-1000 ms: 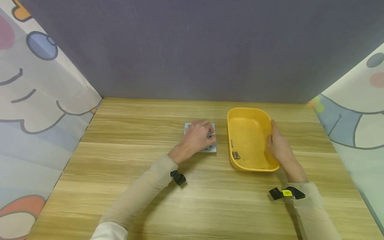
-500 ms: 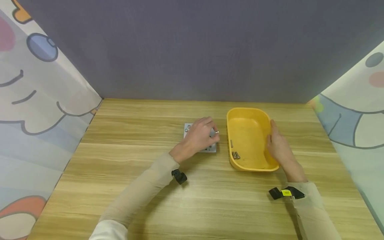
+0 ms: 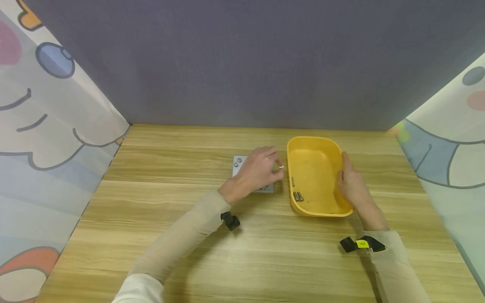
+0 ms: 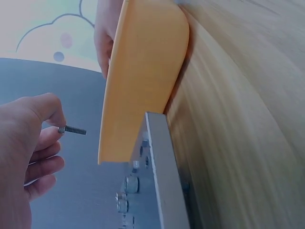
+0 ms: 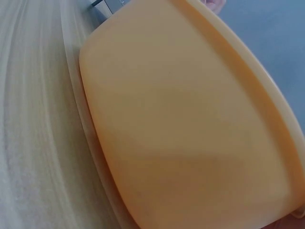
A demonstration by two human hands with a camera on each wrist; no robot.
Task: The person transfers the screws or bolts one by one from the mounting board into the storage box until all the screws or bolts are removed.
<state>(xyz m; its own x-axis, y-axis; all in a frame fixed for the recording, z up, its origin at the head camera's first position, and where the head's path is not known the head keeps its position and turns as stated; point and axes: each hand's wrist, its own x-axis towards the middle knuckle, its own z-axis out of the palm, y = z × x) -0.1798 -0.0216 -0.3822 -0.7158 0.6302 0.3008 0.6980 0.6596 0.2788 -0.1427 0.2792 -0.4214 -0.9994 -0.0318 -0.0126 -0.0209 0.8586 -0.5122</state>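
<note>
In the head view, our left hand (image 3: pixel 257 170) pinches a screw (image 3: pixel 281 167) just beside the yellow tray (image 3: pixel 314 176), with the metal plate (image 3: pixel 270 188) below; our right hand (image 3: pixel 354 185) holds the tray's right wall. In the left wrist view, thumb and index nip the screw's head, other fingers loosely bent; a firm pinch should prevent dropping it. In the right wrist view, the tray hides most fingers; bracing it seems wise.

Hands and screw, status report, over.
Left hand: pinching screw, apart from yellow tray. Right hand: at tray's right rim. Nothing visible between screw and tray.
</note>
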